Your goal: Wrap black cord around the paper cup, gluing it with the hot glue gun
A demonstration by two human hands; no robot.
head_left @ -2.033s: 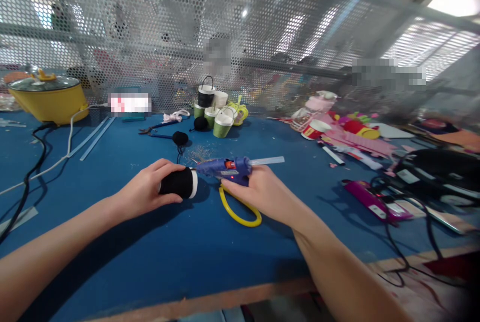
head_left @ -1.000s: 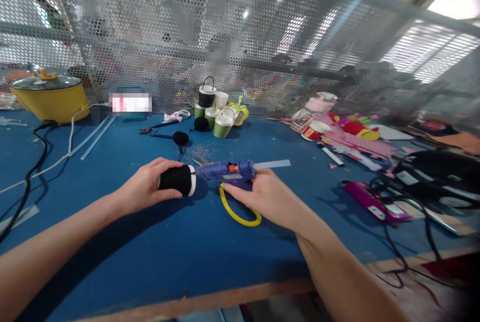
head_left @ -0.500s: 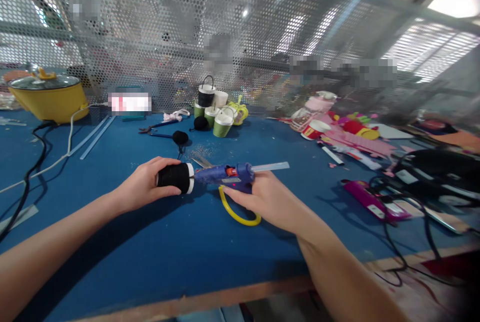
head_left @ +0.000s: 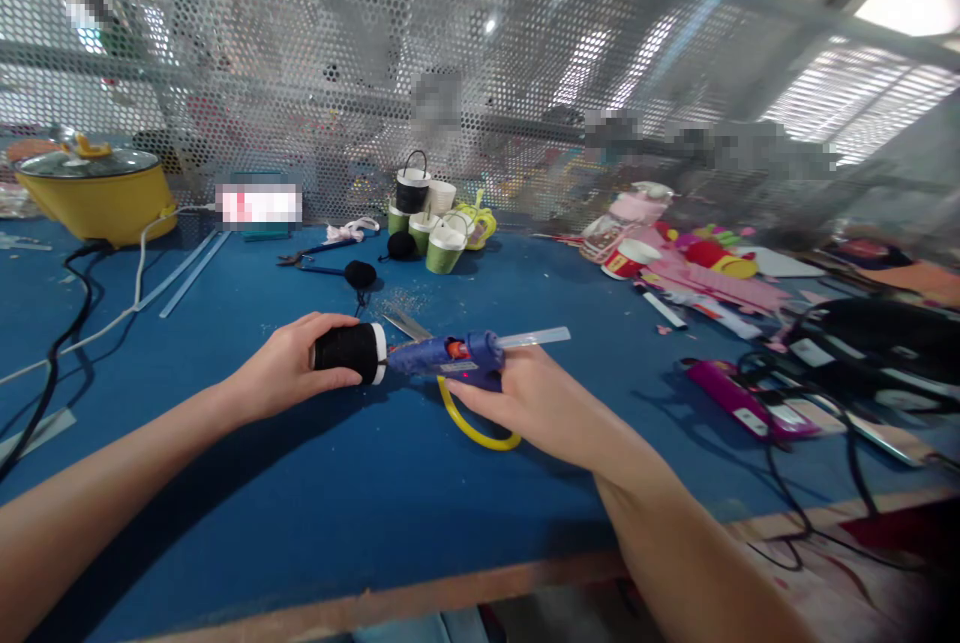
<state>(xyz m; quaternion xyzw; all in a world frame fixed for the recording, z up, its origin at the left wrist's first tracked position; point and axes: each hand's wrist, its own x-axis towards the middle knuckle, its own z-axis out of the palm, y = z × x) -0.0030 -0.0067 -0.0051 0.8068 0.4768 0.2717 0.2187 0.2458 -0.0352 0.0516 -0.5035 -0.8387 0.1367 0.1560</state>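
Note:
My left hand [head_left: 289, 368] is wrapped round a small cup [head_left: 349, 354] covered in black, which lies on its side with its white rim facing right. In my right hand [head_left: 536, 388] is a blue glue gun [head_left: 450, 354], its nozzle at the cup's rim and a clear glue stick [head_left: 536, 337] jutting from its back. Under the gun lie scissors with a yellow handle [head_left: 480, 437], partly hidden by the gun and hand. A black ball of yarn [head_left: 360, 274] sits beyond the cup, its thread trailing towards it.
Behind stand several small green, white and black cups [head_left: 446, 248] near pliers [head_left: 311, 256]. A yellow pot [head_left: 101, 198] is at the far left. On the right are a purple device [head_left: 742, 398], black cables, a red cup [head_left: 630, 258] and pink pieces [head_left: 712, 285].
The glue gun has shifted slightly to the left and tilted a little, with my right hand. The cup in my left hand has barely moved.

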